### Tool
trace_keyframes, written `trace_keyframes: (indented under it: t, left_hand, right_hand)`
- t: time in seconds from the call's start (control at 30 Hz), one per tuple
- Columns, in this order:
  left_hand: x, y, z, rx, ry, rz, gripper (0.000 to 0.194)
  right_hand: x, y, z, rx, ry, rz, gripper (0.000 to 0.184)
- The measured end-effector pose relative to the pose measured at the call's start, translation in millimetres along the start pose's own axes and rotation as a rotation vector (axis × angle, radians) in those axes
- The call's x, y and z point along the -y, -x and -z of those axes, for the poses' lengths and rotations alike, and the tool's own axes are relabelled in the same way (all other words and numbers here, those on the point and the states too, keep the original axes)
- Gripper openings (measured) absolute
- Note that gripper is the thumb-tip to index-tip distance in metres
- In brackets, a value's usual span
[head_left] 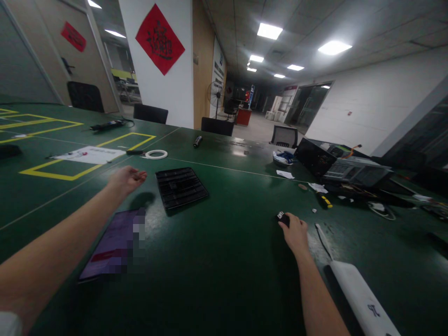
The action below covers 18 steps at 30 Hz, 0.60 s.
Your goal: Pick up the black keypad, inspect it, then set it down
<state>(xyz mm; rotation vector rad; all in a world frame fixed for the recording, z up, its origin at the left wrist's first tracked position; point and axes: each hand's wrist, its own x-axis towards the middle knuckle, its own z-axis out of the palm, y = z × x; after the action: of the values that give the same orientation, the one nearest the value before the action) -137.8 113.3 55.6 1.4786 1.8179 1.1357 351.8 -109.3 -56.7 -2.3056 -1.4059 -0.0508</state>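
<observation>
My left hand (128, 178) hovers above the green table (224, 261), fingers loosely curled and holding nothing, just left of a black slatted grille panel (181, 187). A tablet with a purple screen (114, 245) lies under my left forearm. My right hand (296, 232) rests on the table with its fingers closed on a small black object (282, 217) with a pale end.
A white flat device with a cord (362, 296) lies at the lower right. A dismantled black machine (345, 170), a yellow-handled tool (325, 201) and paper scraps sit at the far right. A tape roll (156, 154), a paper sheet (89, 154) and yellow floor-style markings are at the left. Chairs stand behind.
</observation>
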Motion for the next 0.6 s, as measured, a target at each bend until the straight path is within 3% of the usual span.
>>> trace_keyframes:
  t: [0.17,0.27,0.37,0.5,0.6]
  left_hand:
    - [-16,3,-41.7,0.274,-0.203,-0.074,0.029]
    - [-23,4,-65.4,0.410,-0.565,-0.174,0.030]
    - [-27,2,-76.8,0.484,-0.862,-0.294,0.029]
    - [-33,12,-82.7,0.503,-0.915,-0.373,0.032]
    - [-42,45,-96.4,0.521,-0.850,-0.456,0.035]
  right_hand:
    - [1,1,0,-0.010,-0.020,-0.004,0.047]
    - [0,1,0,-0.017,-0.033,-0.003,0.046]
    - [0,1,1,0.003,-0.040,-0.018,0.047]
    - [10,2,6,0.021,-0.130,-0.051,0.047]
    - [31,7,11,0.085,-0.312,0.048,0.043]
